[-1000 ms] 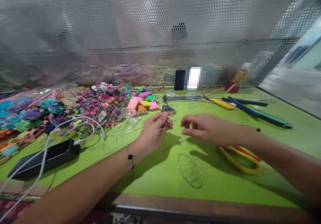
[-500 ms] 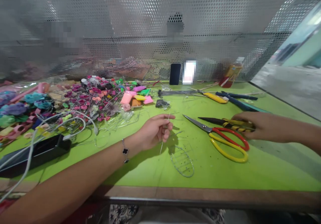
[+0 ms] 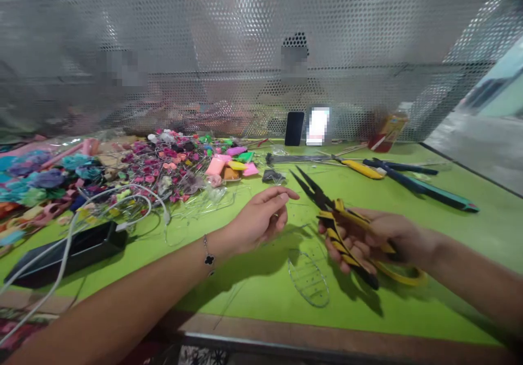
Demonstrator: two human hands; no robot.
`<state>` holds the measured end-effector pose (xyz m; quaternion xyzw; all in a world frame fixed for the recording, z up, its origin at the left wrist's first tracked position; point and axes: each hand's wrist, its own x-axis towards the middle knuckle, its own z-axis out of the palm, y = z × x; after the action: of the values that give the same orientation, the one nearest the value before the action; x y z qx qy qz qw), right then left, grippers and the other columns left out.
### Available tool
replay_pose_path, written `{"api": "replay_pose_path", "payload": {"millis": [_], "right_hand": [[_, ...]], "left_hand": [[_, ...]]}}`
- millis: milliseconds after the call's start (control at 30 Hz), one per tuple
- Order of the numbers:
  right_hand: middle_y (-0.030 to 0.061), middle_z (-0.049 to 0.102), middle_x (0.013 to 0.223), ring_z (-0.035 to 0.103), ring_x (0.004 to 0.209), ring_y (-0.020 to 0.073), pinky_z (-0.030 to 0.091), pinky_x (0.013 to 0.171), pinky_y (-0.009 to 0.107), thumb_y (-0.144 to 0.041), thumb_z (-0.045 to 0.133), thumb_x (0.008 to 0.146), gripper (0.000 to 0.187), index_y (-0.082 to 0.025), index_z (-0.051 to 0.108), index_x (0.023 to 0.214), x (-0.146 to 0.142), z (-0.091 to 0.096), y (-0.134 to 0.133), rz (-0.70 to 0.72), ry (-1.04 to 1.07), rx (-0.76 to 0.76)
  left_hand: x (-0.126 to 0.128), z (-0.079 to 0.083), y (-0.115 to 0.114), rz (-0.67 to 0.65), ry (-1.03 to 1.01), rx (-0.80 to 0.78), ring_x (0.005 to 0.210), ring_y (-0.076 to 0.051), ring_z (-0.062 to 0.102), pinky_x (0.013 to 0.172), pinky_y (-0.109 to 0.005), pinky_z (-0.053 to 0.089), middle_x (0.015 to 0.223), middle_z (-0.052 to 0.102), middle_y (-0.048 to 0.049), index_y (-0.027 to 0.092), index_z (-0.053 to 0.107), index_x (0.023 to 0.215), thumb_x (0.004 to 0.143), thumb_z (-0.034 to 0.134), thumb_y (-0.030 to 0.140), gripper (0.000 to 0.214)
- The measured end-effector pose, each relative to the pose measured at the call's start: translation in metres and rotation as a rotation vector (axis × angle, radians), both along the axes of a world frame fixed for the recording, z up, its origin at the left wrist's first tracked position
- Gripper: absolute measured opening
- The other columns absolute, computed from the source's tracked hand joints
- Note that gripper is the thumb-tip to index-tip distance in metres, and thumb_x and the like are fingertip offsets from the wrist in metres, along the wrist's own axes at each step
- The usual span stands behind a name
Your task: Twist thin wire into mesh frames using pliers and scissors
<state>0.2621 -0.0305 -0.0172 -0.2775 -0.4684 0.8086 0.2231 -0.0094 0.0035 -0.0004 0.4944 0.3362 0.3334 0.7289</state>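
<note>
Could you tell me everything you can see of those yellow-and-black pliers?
The pliers have long, tapering dark jaws that look metallic, and two yellow handles with black markings and dark ends, perhaps plastic or rubber. Jaws and handles are spread open, with nothing visible between the jaws. The right hand's grip holds them by the handles above the green tabletop, tips pointing forward and left.

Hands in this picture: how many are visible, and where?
2: the left hand, over the green table, left of the oval wire frame; the right hand, around the yellow-and-black pliers. Others may hide behind the mesh.
</note>
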Motion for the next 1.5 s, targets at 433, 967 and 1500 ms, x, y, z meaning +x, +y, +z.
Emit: {"api": "replay_pose_path", "payload": {"millis": [433, 967, 1500], "right_hand": [[0.0133, 0.077, 0.085, 0.078, 0.067, 0.0227, 0.053, 0.043, 0.018, -0.016, 0.061, 0.061, 0.054, -0.014, 0.063, 0.115, -0.014, -0.018, -0.017, 0.035, 0.165, -0.19], [0.0119, 0.075, 0.079, 0.068, 0.062, 0.0175, 0.053, 0.051, 0.023, -0.019, 0.058, 0.058, 0.058, -0.009, 0.069, 0.114, -0.02, -0.02, -0.018, 0.011, 0.305, -0.205], [0.0092, 0.072, 0.078, 0.069, 0.058, 0.0193, 0.058, 0.042, 0.025, -0.021, 0.059, 0.061, 0.054, -0.015, 0.063, 0.115, -0.017, -0.021, -0.019, 0.024, 0.25, -0.362]], "left_hand": [[0.003, -0.007, 0.002, 0.04, 0.01, 0.14, 0.034, -0.004, 0.03, 0.037, -0.021, 0.019, 0.059, 0.058, 0.005, 0.021, 0.054, 0.087, 0.102, 0.053, 0.034, 0.02], [0.001, -0.005, 0.002, 0.074, 0.043, 0.198, 0.035, -0.003, 0.034, 0.037, -0.02, 0.02, 0.064, 0.064, 0.0039, 0.02, 0.054, 0.086, 0.097, 0.061, 0.047, 0.03], [0.002, -0.004, 0.001, 0.053, 0.027, 0.166, 0.031, -0.003, 0.03, 0.036, -0.021, 0.016, 0.058, 0.062, 0.0055, 0.022, 0.051, 0.088, 0.098, 0.056, 0.044, 0.025]]}}
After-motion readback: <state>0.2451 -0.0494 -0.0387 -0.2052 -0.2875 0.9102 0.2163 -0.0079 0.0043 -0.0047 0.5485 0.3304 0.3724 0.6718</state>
